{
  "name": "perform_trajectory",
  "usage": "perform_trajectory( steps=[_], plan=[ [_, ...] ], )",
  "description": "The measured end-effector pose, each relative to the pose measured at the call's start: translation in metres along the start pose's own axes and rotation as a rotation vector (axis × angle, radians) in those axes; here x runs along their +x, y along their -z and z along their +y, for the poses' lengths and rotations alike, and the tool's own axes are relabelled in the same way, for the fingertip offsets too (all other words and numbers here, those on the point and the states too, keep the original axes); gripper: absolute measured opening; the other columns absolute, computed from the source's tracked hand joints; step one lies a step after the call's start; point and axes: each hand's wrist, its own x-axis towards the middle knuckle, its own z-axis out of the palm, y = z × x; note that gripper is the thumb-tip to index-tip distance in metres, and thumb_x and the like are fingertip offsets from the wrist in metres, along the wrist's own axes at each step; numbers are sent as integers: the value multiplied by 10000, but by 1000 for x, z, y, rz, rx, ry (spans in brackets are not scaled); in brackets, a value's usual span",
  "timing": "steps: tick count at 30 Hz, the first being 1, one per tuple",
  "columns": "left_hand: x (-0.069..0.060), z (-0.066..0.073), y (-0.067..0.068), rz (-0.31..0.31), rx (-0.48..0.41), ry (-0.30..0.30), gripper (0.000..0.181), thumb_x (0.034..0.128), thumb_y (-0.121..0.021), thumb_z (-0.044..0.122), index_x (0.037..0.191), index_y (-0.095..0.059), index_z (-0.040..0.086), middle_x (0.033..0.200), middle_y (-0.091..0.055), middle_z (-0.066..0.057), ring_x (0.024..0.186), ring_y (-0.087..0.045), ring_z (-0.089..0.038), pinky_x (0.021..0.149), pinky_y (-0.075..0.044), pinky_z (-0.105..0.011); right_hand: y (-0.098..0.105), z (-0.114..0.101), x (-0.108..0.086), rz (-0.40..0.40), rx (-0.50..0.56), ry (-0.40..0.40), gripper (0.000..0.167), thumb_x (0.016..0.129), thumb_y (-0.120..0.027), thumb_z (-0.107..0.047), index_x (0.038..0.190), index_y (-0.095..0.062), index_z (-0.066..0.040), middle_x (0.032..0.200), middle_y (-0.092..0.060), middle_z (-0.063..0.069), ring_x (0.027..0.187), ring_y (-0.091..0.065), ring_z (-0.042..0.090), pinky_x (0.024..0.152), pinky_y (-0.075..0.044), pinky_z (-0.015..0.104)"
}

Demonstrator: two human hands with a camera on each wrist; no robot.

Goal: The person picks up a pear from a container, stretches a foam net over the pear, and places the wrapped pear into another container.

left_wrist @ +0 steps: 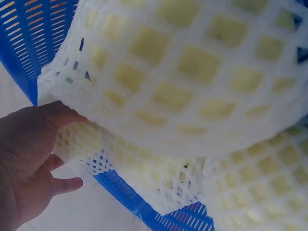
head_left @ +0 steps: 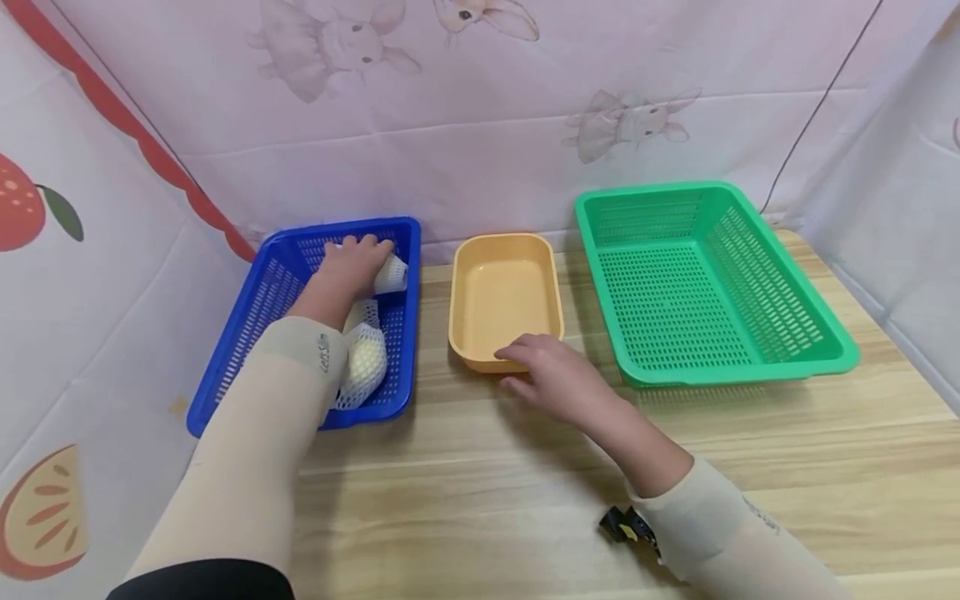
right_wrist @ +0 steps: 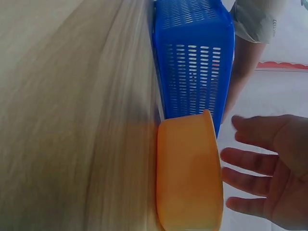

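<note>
My left hand (head_left: pixel 351 268) reaches into the blue basket (head_left: pixel 408 350) and holds a pale yellow fruit in a white foam net (head_left: pixel 392 275) near the back wall. The hand hides most of that fruit. More netted fruit (head_left: pixel 365 362) lies nearer the front of the basket; in the left wrist view, a large foam-netted fruit (left_wrist: pixel 173 62) fills the top, with the left hand (left_wrist: pixel 29 154) at the left edge. Over the front right rim of the light orange tray (head_left: pixel 506 292) hovers my right hand (head_left: pixel 558 379), fingers loosely extended and holding nothing.
A green basket (head_left: pixel 667 300) stands right of the tray, with nothing visible inside. Beside the right sleeve is a small black object (head_left: pixel 628 527) on the wooden table (head_left: pixel 450 500). A patterned cloth (head_left: pixel 480 167) hangs behind the containers.
</note>
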Motion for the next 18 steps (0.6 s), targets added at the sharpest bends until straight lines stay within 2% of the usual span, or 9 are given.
perform_trajectory(
  steps=[6, 10, 14, 18],
  plan=[
    [2, -1, -9, 3, 0, -10, 631, 932, -567, -20, 1495, -304, 87, 1517, -319, -268, 1371, -290, -532, 1034, -288, -746, -4, 3, 3, -1, -39, 25, 255, 841, -755, -73, 1096, -733, -80, 1070, -700, 61, 1013, -656, 220, 892, -545, 368],
    [2, -2, -13, 21, -14, -32, 630, 910, -597, -30, 1473, -331, 63, 1478, -362, -280, 1341, -349, -514, 1023, -357, -695, -7, 6, 7, 17, -89, 30, 230, 836, -728, -29, 1061, -743, -73, 1034, -698, 64, 964, -663, 225, 830, -562, 357],
    [3, 0, -15, 15, -60, -46, 653, 883, -622, -50, 1465, -346, 49, 1461, -368, -299, 1345, -352, -509, 1064, -344, -657, -8, 7, 10, 24, -115, 25, 200, 841, -696, 6, 1017, -756, -68, 971, -704, 64, 905, -673, 227, 779, -569, 343],
    [4, 2, -16, -4, -89, -35, 640, 897, -596, -58, 1473, -350, 68, 1461, -355, -311, 1356, -341, -510, 1093, -316, -643, -8, 8, 11, 26, -118, 13, 208, 845, -668, 39, 989, -766, -74, 927, -709, 58, 868, -680, 223, 760, -572, 335]
  ],
)
